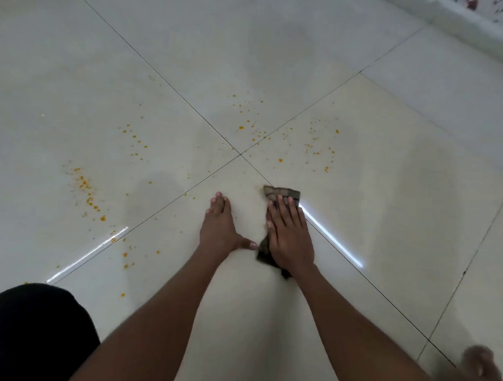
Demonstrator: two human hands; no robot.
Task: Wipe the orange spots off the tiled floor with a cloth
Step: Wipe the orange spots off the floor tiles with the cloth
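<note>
Pressing the cloth (281, 194) flat, the right hand (290, 234) lies nearest the far-right spots (317, 147); the left hand (219, 226) rests open, empty, on the floor (387, 195).

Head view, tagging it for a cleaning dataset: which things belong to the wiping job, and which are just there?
Job:
cloth, under the flat right hand
orange spots
tiled floor
left hand, resting flat on the floor

Just there:
white wall base
bare foot, bottom right
dark clothing
</note>
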